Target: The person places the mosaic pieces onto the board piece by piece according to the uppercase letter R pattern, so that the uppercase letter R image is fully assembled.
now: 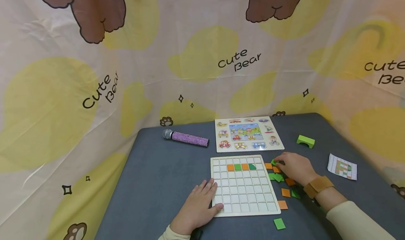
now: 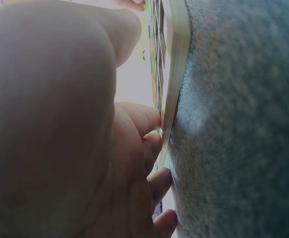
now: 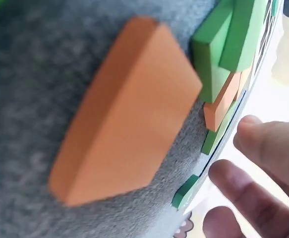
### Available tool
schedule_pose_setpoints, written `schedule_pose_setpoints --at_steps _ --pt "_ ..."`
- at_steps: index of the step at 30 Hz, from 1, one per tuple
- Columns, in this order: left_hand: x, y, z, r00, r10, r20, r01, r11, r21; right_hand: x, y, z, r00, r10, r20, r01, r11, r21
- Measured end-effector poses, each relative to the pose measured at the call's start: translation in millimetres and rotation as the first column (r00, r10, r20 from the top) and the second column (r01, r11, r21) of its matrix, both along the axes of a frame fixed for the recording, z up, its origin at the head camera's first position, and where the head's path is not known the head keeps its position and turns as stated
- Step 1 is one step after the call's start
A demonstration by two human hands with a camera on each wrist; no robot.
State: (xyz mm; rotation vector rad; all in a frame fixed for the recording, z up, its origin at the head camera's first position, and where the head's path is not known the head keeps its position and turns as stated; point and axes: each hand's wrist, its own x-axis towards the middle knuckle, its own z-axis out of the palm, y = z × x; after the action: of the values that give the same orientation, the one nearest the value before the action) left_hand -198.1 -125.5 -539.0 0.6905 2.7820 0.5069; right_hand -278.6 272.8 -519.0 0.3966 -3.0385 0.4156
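Note:
A white grid board (image 1: 243, 190) lies on the table, with orange and green pieces, one of them a dark green rounded piece (image 1: 252, 166), in one of its upper rows. My left hand (image 1: 197, 206) rests along its left edge, fingers extended and thumb on the corner. Right of the board, my right hand (image 1: 295, 167) reaches down over loose tiles, fingertips by a green tile (image 1: 274, 162). In the right wrist view, fingers (image 3: 228, 178) are apart, and nothing shows between them. A large orange tile (image 3: 129, 119) lies close to that camera, with stacked green tiles (image 3: 213, 54) beyond.
Behind the grid board lies a vehicle picture board (image 1: 246, 133), with a purple glitter microphone (image 1: 190, 138) to its left. A green arch block (image 1: 306, 141) and a pattern card (image 1: 342, 167) are at the right. One green tile (image 1: 280, 223) sits near the front.

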Motion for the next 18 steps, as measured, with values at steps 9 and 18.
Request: schedule_pose_setpoints --at_steps 9,18 --pt "0.5 -0.6 0.0 1.000 0.005 0.008 -0.005 1.000 0.000 -6.7 -7 3.2 0.998 -0.033 0.055 0.033 0.999 0.001" --pt "-0.3 -0.8 -4.5 1.000 0.008 0.008 -0.008 1.000 -0.003 -9.1 -15 9.3 0.995 -0.058 0.083 0.055 0.998 0.039"
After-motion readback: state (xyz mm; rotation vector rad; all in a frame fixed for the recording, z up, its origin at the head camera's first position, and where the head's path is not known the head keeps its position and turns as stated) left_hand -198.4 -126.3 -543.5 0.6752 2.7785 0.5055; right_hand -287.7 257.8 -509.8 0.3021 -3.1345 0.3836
